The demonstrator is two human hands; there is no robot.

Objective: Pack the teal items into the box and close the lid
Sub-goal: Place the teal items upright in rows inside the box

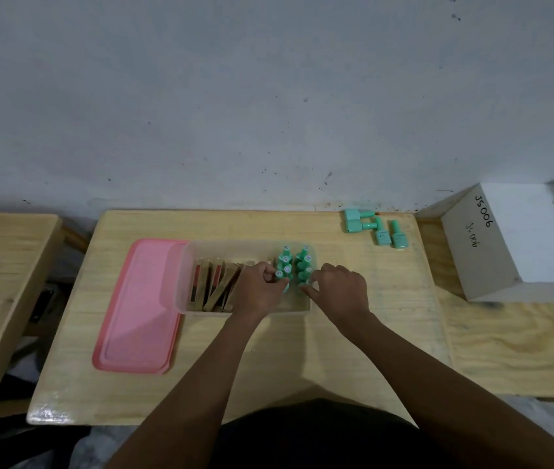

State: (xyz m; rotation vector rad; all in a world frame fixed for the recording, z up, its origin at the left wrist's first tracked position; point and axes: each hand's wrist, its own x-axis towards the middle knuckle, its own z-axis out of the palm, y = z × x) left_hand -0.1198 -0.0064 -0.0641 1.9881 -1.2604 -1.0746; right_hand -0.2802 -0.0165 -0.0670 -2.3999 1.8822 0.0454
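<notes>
- Nearest: both forearms reach over the bench (268, 360) into the clear box (245, 308).
- Left hand (258, 289): fingers curled narrow on the cap of a teal bottle (281, 277) in the near end of the left row. Whether it grips or only steadies, I cannot tell.
- Right hand (341, 292): fingers part open, tips at the near bottle of the right row; no firm hold evident.
- Box contents: two rows of teal bottles standing at the right end; brown flat packs (214, 286) leaning at the left.
- Pink lid (136, 306) lies off, touching the box's left side.
- Far: four loose teal bottles (375, 228) remain near the wall, well apart from the box.
- Judgement: packing is part done; next calls for fetching those four, then lidding.
- Cap labels are too small to read.
</notes>
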